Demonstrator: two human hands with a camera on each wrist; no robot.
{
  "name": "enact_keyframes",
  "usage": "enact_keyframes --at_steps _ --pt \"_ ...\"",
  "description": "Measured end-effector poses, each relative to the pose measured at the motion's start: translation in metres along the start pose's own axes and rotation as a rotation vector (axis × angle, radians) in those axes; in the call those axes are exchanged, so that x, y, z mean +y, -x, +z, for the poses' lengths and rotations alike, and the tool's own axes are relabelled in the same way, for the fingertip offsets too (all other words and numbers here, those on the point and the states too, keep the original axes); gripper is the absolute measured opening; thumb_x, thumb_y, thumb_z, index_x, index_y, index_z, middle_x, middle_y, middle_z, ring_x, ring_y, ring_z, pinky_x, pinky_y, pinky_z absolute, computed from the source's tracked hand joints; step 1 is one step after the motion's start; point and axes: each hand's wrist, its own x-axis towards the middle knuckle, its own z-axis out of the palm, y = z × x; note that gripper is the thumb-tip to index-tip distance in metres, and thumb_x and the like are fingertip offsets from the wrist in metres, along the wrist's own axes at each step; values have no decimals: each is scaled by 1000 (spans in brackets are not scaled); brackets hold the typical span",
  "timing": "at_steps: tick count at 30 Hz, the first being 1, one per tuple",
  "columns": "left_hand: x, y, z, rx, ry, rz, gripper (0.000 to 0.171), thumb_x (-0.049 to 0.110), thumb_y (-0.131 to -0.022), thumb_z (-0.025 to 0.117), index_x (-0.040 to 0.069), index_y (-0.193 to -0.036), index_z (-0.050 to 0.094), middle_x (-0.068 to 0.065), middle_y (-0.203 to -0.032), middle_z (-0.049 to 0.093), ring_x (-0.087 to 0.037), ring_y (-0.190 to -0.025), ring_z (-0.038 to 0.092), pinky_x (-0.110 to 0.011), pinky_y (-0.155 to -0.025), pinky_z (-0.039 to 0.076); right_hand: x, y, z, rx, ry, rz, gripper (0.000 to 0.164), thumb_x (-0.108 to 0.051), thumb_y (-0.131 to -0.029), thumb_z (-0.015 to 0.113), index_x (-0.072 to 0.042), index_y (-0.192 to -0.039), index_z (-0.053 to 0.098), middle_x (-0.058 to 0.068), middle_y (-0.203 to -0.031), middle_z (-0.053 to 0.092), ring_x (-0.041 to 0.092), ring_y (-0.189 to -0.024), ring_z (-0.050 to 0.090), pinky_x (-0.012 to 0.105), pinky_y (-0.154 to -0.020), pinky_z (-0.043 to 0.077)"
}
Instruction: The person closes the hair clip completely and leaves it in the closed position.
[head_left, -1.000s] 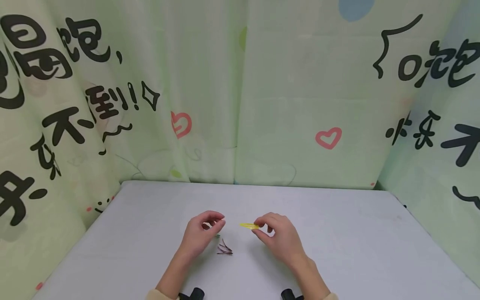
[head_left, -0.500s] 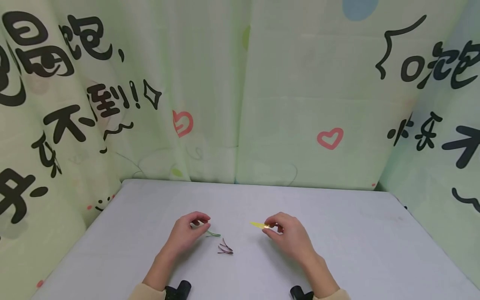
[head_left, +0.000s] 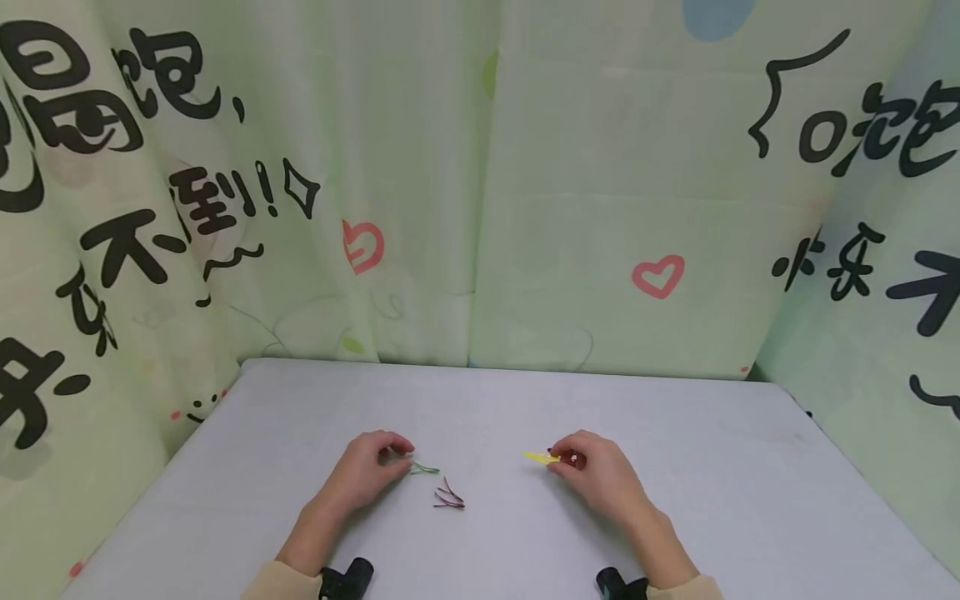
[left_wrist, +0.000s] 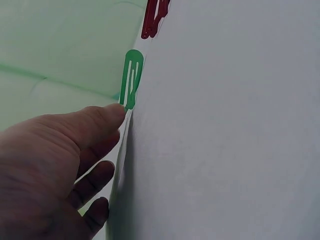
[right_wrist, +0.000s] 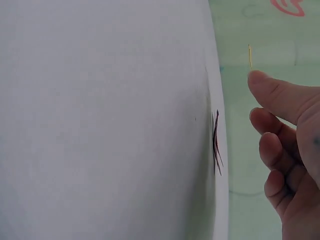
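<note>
The right hand (head_left: 596, 471) pinches a yellow hair clip (head_left: 538, 457), while the left hand (head_left: 366, 468) — fingers loosely curved — is at a green clip (left_wrist: 126, 75), dark red clips (head_left: 451, 505) lying nearer, between the hands.

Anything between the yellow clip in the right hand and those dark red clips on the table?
Nothing visible: only bare white tabletop shows between the yellow clip, in the right hand, and the dark red clips. The green clip by the left hand sits off that line.
</note>
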Motion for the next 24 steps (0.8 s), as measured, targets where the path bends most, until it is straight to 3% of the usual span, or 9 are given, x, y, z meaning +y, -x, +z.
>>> enact_keyframes --at_steps 13,24 --pt "-2 -7 -3 -101 -71 51 14 5 -84 81 17 -88 74 9 -85 62 -15 -83 52 -40 -80 45 20 2 -13 -105 40 88 12 -11 -81 84 -16 -89 76 -10 -81 59 11 -70 49 28 -64 42" --pt "2 -6 -4 -142 -65 -7 14 8 -87 79 19 -82 71 9 -83 60 -13 -79 52 -38 -78 44 30 4 -21 -156 99 114 12 -11 -81 85 -14 -87 75 -7 -80 58 13 -71 49 31 -65 43"
